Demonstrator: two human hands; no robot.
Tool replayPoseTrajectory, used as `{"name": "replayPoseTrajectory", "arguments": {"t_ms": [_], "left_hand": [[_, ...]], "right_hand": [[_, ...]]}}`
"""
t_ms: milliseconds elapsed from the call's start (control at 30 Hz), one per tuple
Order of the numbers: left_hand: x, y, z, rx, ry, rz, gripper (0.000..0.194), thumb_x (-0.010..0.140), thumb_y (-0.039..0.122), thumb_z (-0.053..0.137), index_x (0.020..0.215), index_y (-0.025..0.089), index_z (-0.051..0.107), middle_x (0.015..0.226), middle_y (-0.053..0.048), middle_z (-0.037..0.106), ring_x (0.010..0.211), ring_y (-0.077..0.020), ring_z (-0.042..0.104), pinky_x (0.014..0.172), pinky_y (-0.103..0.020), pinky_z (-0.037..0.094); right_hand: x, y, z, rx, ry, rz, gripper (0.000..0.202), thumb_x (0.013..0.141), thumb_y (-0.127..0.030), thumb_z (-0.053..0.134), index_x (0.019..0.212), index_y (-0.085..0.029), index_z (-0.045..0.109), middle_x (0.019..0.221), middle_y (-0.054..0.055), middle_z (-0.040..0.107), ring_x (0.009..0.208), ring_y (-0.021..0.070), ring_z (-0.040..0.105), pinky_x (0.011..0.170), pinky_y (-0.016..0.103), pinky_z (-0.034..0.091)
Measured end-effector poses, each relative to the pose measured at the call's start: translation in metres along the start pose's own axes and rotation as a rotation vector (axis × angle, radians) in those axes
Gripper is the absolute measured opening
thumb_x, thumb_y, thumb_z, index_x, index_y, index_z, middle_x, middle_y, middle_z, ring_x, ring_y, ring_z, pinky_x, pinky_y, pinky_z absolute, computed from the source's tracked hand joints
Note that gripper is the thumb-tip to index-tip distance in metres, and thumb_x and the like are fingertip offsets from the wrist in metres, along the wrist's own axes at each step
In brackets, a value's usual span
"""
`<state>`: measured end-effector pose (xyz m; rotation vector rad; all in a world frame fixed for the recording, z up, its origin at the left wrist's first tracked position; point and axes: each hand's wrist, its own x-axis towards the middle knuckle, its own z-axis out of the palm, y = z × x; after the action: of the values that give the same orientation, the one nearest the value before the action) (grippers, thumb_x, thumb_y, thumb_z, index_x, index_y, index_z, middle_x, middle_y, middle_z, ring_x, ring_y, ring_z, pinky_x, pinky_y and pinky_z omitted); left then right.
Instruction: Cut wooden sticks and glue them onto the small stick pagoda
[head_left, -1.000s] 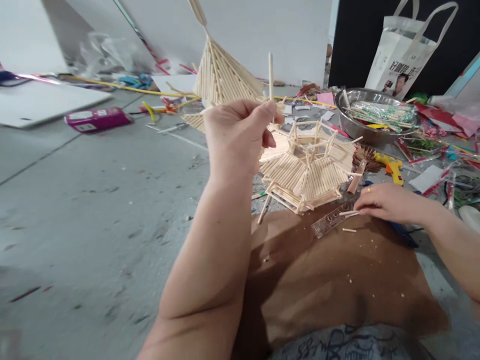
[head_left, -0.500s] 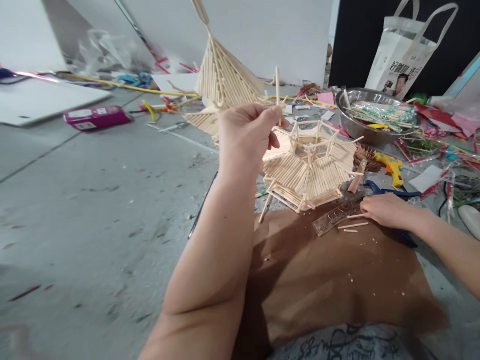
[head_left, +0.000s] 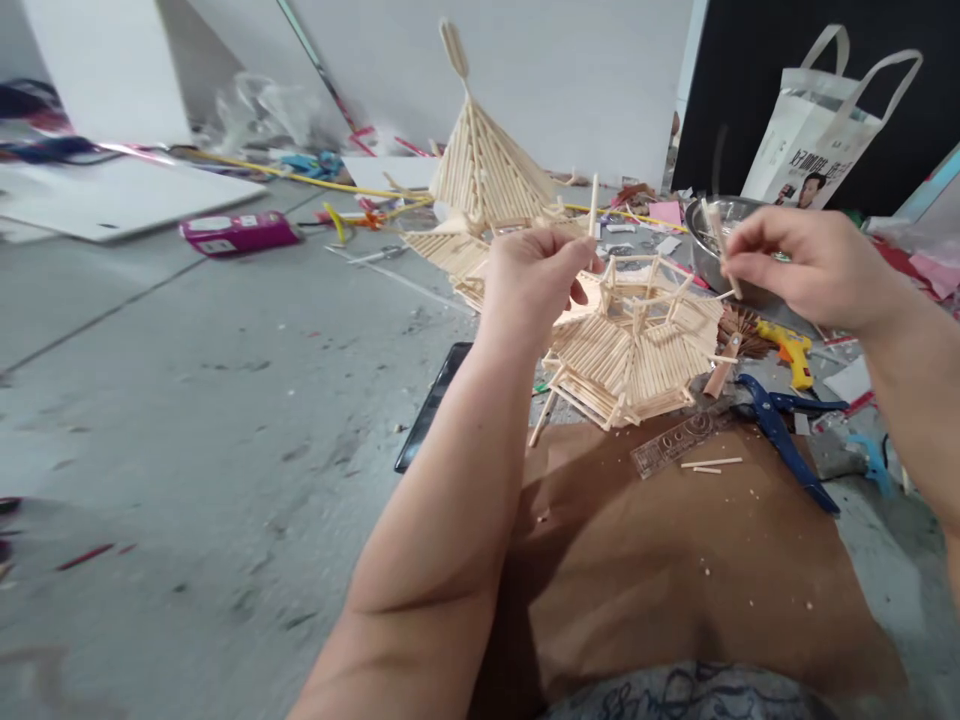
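My left hand (head_left: 536, 280) is closed in a pinch around an upright thin wooden stick (head_left: 594, 205). It is held in front of a pointed roof (head_left: 491, 165) built of wooden sticks. To the right, my right hand (head_left: 806, 265) pinches another short wooden stick (head_left: 726, 250), slightly blurred, before the metal bowl. Between and below the hands stands an eight-sided stick structure (head_left: 630, 350) with an open top ring. Two loose sticks (head_left: 712, 464) lie on brown paper (head_left: 675, 560) beside a clear ruler (head_left: 679, 440).
Blue-handled pliers (head_left: 784, 440) lie right of the ruler, with a yellow glue gun (head_left: 791, 350) behind. A metal bowl (head_left: 697, 240) and white bag (head_left: 814, 140) stand at the back right. A dark phone-like slab (head_left: 431, 410) lies beside my left forearm; a purple packet (head_left: 240, 233) is farther left.
My right hand has risen from the loose sticks on the paper, now with a stick in its fingers. My left hand keeps its stick. The view has shifted a little left.
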<state>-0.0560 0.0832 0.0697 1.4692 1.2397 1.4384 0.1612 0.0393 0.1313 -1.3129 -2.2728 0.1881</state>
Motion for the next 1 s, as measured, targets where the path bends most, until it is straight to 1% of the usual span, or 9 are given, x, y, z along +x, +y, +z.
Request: {"name": "replayPoseTrajectory", "arguments": {"t_ms": [33, 133, 200, 267, 467, 567, 667, 800, 1000], "left_hand": [[0.0, 0.0, 0.0, 0.008, -0.012, -0.011, 0.016, 0.069, 0.021, 0.054, 0.054, 0.015, 0.058, 0.046, 0.001, 0.054, 0.036, -0.0042, 0.044, 0.036, -0.019, 0.029], [0.001, 0.0, 0.001, 0.027, -0.032, -0.014, 0.014, 0.067, 0.022, 0.055, 0.055, 0.014, 0.059, 0.041, 0.002, 0.05, 0.037, -0.0056, 0.046, 0.037, -0.018, 0.031], [0.002, -0.001, 0.001, 0.037, -0.034, -0.017, 0.013, 0.066, 0.021, 0.055, 0.057, 0.014, 0.06, 0.039, 0.003, 0.048, 0.037, -0.0061, 0.047, 0.037, -0.018, 0.032], [0.003, -0.001, 0.0, 0.036, -0.03, -0.023, 0.012, 0.066, 0.021, 0.056, 0.057, 0.014, 0.06, 0.04, 0.003, 0.049, 0.038, -0.0062, 0.048, 0.037, -0.018, 0.032], [0.003, -0.001, 0.0, 0.021, -0.027, -0.032, 0.013, 0.066, 0.021, 0.055, 0.056, 0.014, 0.059, 0.044, 0.001, 0.051, 0.038, -0.0062, 0.049, 0.036, -0.017, 0.032], [0.003, -0.001, 0.0, 0.03, -0.023, -0.041, 0.014, 0.067, 0.021, 0.055, 0.056, 0.014, 0.058, 0.045, 0.0, 0.053, 0.039, -0.0066, 0.05, 0.037, -0.018, 0.034], [0.003, -0.002, 0.0, 0.03, -0.015, -0.035, 0.014, 0.068, 0.022, 0.055, 0.057, 0.014, 0.058, 0.048, -0.001, 0.056, 0.04, -0.0066, 0.051, 0.037, -0.017, 0.034], [0.004, -0.004, 0.0, 0.027, -0.019, -0.04, 0.015, 0.068, 0.022, 0.054, 0.057, 0.014, 0.057, 0.057, -0.004, 0.062, 0.04, -0.0067, 0.053, 0.037, -0.017, 0.035], [0.004, -0.004, 0.001, 0.008, -0.024, -0.042, 0.014, 0.068, 0.021, 0.054, 0.057, 0.013, 0.057, 0.062, -0.006, 0.064, 0.041, -0.0068, 0.054, 0.037, -0.017, 0.036]], "right_hand": [[0.014, 0.003, 0.007, 0.034, 0.016, -0.024, 0.015, 0.078, -0.029, 0.052, 0.079, -0.016, 0.058, 0.073, 0.001, 0.058, 0.067, 0.0128, 0.05, 0.065, 0.029, 0.038], [0.05, 0.016, 0.028, 0.141, -0.042, -0.058, 0.012, 0.075, -0.026, 0.054, 0.078, -0.015, 0.059, 0.072, 0.002, 0.059, 0.067, 0.0135, 0.05, 0.064, 0.03, 0.04], [0.065, 0.021, 0.037, 0.136, -0.065, -0.055, 0.011, 0.075, -0.023, 0.053, 0.08, -0.016, 0.059, 0.075, 0.002, 0.06, 0.07, 0.0137, 0.051, 0.066, 0.03, 0.041], [0.072, 0.021, 0.041, 0.087, -0.096, -0.055, 0.011, 0.075, -0.022, 0.052, 0.08, -0.016, 0.06, 0.076, 0.002, 0.061, 0.072, 0.0135, 0.051, 0.068, 0.03, 0.041], [0.068, 0.006, 0.038, -0.206, -0.247, -0.014, 0.017, 0.077, -0.02, 0.048, 0.087, -0.015, 0.062, 0.083, 0.003, 0.063, 0.077, 0.0139, 0.053, 0.072, 0.03, 0.038], [0.067, 0.003, 0.038, -0.341, -0.3, -0.038, 0.019, 0.079, -0.019, 0.046, 0.089, -0.016, 0.062, 0.086, 0.003, 0.063, 0.079, 0.0139, 0.054, 0.073, 0.029, 0.038], [0.067, 0.002, 0.041, -0.444, -0.335, -0.094, 0.02, 0.081, -0.02, 0.045, 0.089, -0.017, 0.062, 0.087, 0.003, 0.064, 0.081, 0.0146, 0.055, 0.076, 0.031, 0.037], [0.068, 0.002, 0.046, -0.546, -0.359, -0.153, 0.019, 0.082, -0.023, 0.044, 0.087, -0.019, 0.062, 0.087, 0.003, 0.064, 0.083, 0.0167, 0.056, 0.081, 0.035, 0.035], [0.068, 0.001, 0.05, -0.611, -0.365, -0.156, 0.019, 0.082, -0.022, 0.043, 0.086, -0.02, 0.061, 0.087, 0.004, 0.064, 0.082, 0.0178, 0.055, 0.08, 0.036, 0.034]]}}
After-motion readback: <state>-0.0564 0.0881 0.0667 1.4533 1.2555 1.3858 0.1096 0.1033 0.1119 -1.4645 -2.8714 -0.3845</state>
